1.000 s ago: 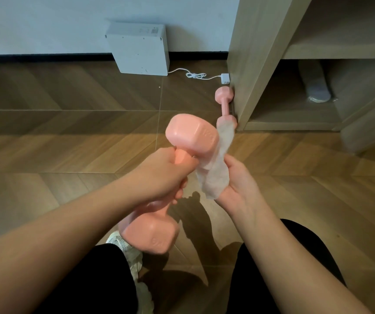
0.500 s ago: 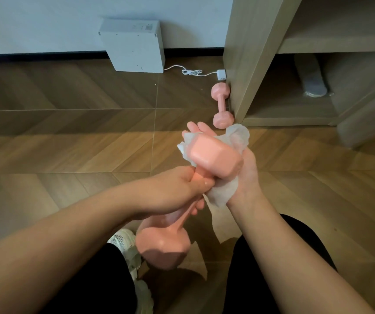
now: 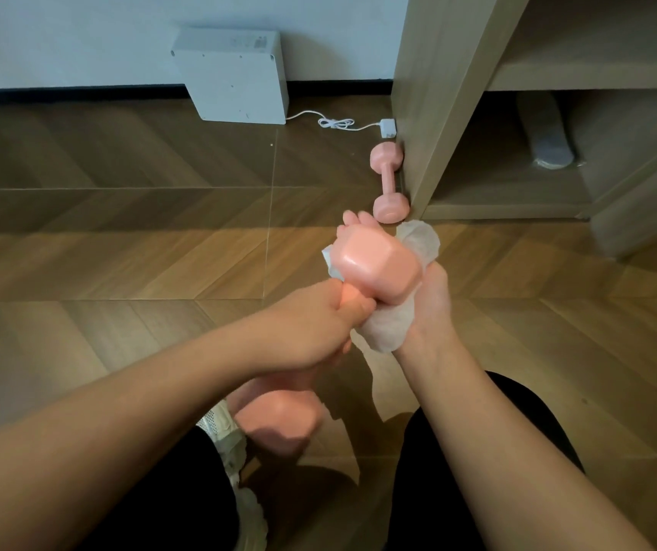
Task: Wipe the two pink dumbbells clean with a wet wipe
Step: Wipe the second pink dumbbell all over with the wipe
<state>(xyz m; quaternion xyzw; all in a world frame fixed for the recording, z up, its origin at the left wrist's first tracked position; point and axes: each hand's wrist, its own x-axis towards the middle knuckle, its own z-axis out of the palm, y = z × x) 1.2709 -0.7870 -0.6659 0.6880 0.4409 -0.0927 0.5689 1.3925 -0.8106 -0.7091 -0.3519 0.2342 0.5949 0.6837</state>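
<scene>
1. Left hand (image 3: 311,332) is gripping the dumbbell (image 3: 378,264) by its bar, holding it tilted above the floor (image 3: 120,252).
2. Right hand (image 3: 430,304) is wrapping the wipe (image 3: 386,328) round its upper head.
3. The wet plastic may be getting slick; a loosening grip could drop it onto the shoe (image 3: 223,431).
4. Second dumbbell (image 3: 388,180) is lying against the shelf (image 3: 430,113).

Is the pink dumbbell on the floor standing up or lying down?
Lying down. The floor dumbbell rests on its side, both heads on the wooden floor, right beside the shelf unit.
</scene>
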